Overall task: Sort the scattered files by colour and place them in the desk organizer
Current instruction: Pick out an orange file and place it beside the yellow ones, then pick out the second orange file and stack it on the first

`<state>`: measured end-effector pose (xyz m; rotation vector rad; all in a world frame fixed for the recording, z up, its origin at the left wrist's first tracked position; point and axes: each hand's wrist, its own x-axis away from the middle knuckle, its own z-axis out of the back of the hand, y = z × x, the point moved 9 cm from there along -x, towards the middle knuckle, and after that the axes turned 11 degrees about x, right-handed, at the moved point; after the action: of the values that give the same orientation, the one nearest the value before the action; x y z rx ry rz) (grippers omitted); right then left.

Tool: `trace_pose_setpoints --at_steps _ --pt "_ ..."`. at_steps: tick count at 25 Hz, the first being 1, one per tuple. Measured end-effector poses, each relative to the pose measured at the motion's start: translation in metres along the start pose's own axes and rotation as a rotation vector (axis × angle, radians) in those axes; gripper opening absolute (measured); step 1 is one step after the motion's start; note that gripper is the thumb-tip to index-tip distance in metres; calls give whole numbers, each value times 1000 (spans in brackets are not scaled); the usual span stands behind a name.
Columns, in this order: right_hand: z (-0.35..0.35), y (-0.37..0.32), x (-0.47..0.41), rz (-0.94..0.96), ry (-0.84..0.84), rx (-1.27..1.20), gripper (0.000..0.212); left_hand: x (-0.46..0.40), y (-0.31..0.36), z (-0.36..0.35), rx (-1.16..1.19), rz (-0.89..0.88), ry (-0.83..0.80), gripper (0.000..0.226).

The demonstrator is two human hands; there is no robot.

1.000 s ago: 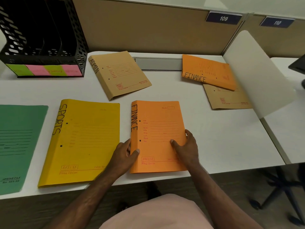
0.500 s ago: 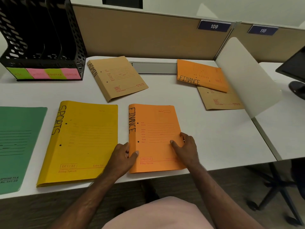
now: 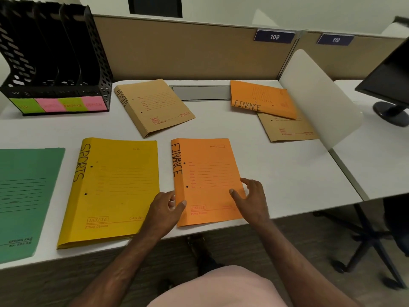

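At the bottom of the frame, a person in a pale pink top reaches both forearms over the near edge of a white desk (image 3: 287, 173). The left hand (image 3: 164, 210) grips the spine edge of an orange file marked FINANCE (image 3: 205, 173) at lower centre, thumb on the cover and fingers curled at its side. The right hand (image 3: 252, 198) rests on the file's right edge with thumb laid on the cover and fingers loosely bent; whether they hook under the edge cannot be told. Just left of it lies a yellow file marked SPORTS (image 3: 115, 185), and at the left edge of the frame a green file (image 3: 24, 196), partly cut off. Farther back, at centre, a brown file marked ADMIN (image 3: 155, 107) lies at an angle. At upper right a second orange FINANCE file (image 3: 263, 98) overlaps another brown file (image 3: 287, 129), beside a white divider panel (image 3: 314, 96). At upper left stands the black mesh desk organizer (image 3: 55, 58), its slots fronted by green and pink labels. A dark monitor (image 3: 389, 80) sits at the far right.
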<state>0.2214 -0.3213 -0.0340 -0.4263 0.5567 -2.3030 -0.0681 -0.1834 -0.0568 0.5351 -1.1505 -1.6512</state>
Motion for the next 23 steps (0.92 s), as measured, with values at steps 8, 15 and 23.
trace_pose_setpoints --at_steps 8,15,23 --pt "26 6 34 -15 111 -68 68 10 52 -6 71 -205 -64 48" --pt "56 18 28 -44 185 -94 81 -12 106 -25 -6 -315 -32 57" --pt "78 48 -48 -122 205 -299 73 -78 149 -82 -2 -312 -136 53"
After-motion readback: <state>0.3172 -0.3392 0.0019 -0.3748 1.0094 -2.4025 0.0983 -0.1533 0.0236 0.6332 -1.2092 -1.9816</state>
